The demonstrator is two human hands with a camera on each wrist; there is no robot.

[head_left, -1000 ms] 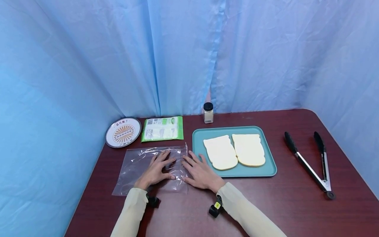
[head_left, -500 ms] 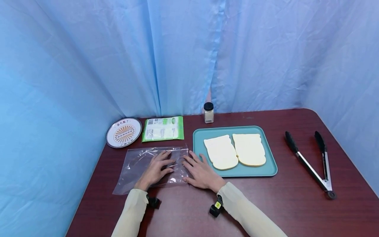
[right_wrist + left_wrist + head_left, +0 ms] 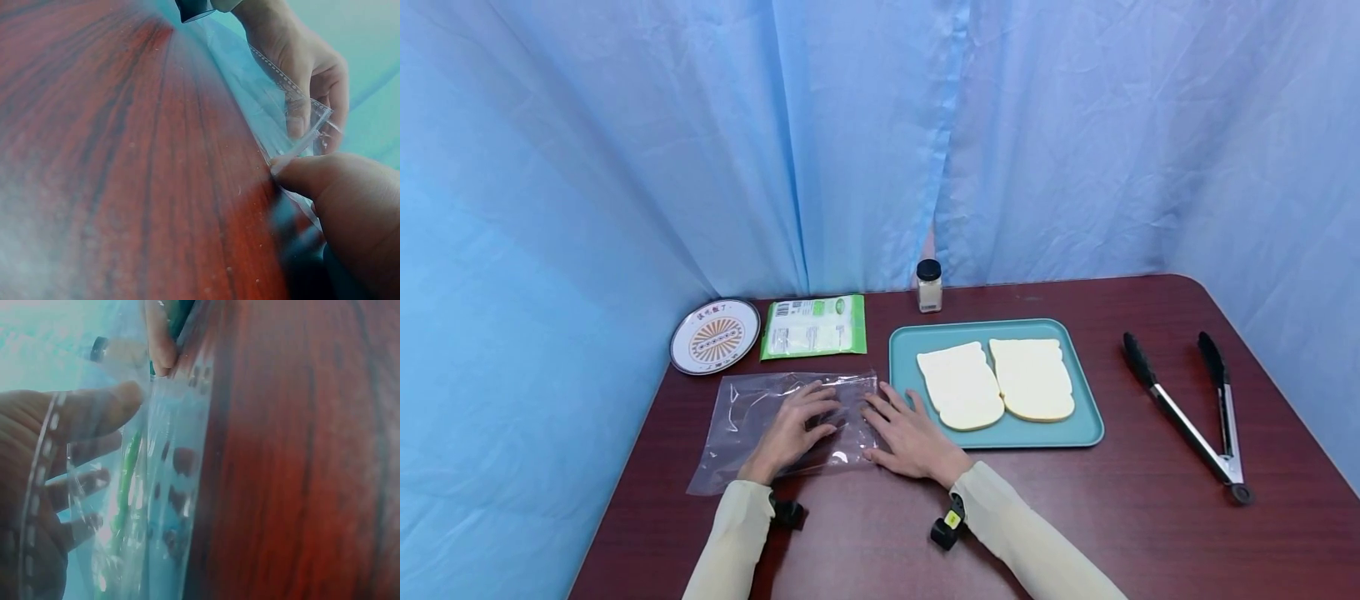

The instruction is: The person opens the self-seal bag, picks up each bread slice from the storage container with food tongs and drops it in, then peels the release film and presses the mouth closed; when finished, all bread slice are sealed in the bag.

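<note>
A flat clear plastic bag (image 3: 737,417) lies on the table under both hands. My left hand (image 3: 790,433) rests over its middle, fingers loosely extended. In the left wrist view, clear film with a dashed edge crosses in front of the left hand (image 3: 37,450); whether the fingers are inside the bag I cannot tell. My right hand (image 3: 913,442) touches the bag's right edge with spread fingertips, its palm beside the tray. The right wrist view has the right thumb (image 3: 312,175) against a folded strip of film, with the left hand (image 3: 281,50) beyond.
Right of the hands, a teal tray (image 3: 1086,429) bears two bread slices (image 3: 961,387). Behind are a patterned plate (image 3: 715,337), a green-and-white packet (image 3: 812,327) and a black-lidded jar (image 3: 928,287). Spread tongs (image 3: 1187,433) lie far right; a blue curtain (image 3: 865,150) hangs behind.
The left fingers have drawn back slightly leftward and closer together. The bag's near edge has shifted away from the body. The right hand has stayed almost still.
</note>
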